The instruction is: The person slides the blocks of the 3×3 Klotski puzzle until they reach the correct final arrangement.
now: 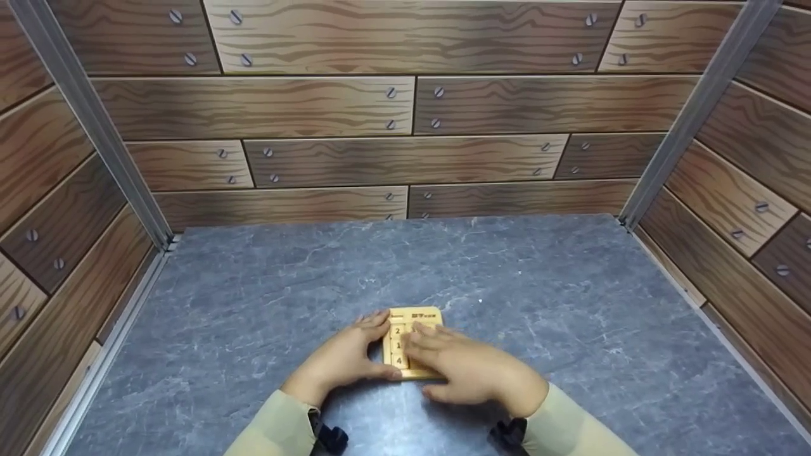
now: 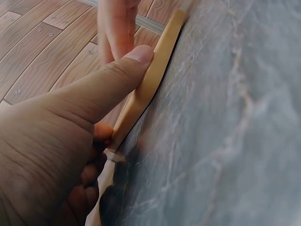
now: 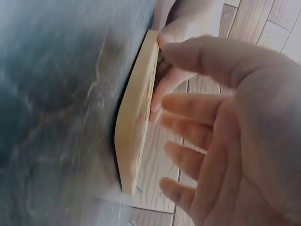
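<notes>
Board (image 1: 418, 373), yellow and roughly rectangular with rounded corners, lies flat on the grey marbled table (image 1: 253, 297), between the two hands. Left hand (image 1: 342, 358) grips its left side: the thumb rests at the lower left corner, the fingertips reach the upper left corner, and the left edge runs across the gap between them. In the left wrist view this thumb lies against the board's near edge, while the other fingers are bent, one of them showing at the board's end.

Right hand (image 1: 472, 367) reaches over the board from the other side, palm down. Its fingers are slightly spread and gently bent above the right half, hiding most of what lies there; its thumb stands away from them, just below the lower right corner and off the board. The right wrist view shows gaps between these fingers, their tips close to the board's face; whether any of them touches it, I cannot tell.

A column of number tiles (image 1: 398, 346), reading 2, 1 and 4 from top to bottom, shows between the left edge and the right fingertips. Printing along the top rim is too small to read.

Pale green sleeves (image 1: 279, 421) cover the forearms. Walls (image 1: 329, 104) patterned like screwed planks stand around the table, with metal posts (image 1: 104, 136) at the corners.
</notes>
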A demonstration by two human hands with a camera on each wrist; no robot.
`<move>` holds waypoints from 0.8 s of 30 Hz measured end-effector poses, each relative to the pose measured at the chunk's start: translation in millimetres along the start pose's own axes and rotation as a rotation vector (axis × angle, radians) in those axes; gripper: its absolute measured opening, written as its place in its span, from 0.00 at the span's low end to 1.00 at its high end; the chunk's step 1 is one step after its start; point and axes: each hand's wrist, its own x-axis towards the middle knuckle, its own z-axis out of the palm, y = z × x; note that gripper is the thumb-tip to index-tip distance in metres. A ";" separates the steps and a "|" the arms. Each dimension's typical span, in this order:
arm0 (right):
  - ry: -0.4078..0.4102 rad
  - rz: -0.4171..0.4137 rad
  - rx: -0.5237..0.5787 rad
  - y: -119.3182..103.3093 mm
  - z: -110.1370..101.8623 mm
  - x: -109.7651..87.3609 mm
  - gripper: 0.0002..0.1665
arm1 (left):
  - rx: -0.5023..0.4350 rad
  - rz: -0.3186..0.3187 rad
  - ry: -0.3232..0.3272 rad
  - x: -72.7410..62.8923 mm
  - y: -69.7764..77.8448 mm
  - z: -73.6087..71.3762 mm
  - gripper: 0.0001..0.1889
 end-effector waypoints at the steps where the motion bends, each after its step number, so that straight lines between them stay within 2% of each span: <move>1: -0.011 -0.016 0.010 -1.0 2.5 -0.7 0.47 | 0.000 0.004 -0.002 0.0 0.0 1.4 0.59; 4: -0.054 -0.048 0.045 -2.7 7.4 -0.6 0.46 | 0.001 0.010 -0.007 0.4 -0.3 3.5 0.59; 7: -0.083 -0.047 0.053 -2.7 7.5 0.7 0.45 | -0.004 0.011 -0.004 -0.3 -0.6 2.1 0.59; 14: -0.137 0.035 0.106 -3.6 -7.0 -3.1 0.41 | 0.001 -0.010 -0.005 -0.5 0.8 -3.3 0.59; 20: -0.145 0.113 0.093 -3.7 -14.7 -7.5 0.37 | 0.002 -0.023 -0.010 1.5 3.5 -4.2 0.59; 22: -0.129 0.110 0.075 -4.1 -15.3 -5.8 0.35 | 0.006 -0.029 -0.015 1.3 3.4 -4.0 0.59; 24: -0.081 0.079 0.047 -4.5 -14.6 -1.2 0.30 | 0.012 -0.025 -0.016 0.0 2.5 -4.2 0.59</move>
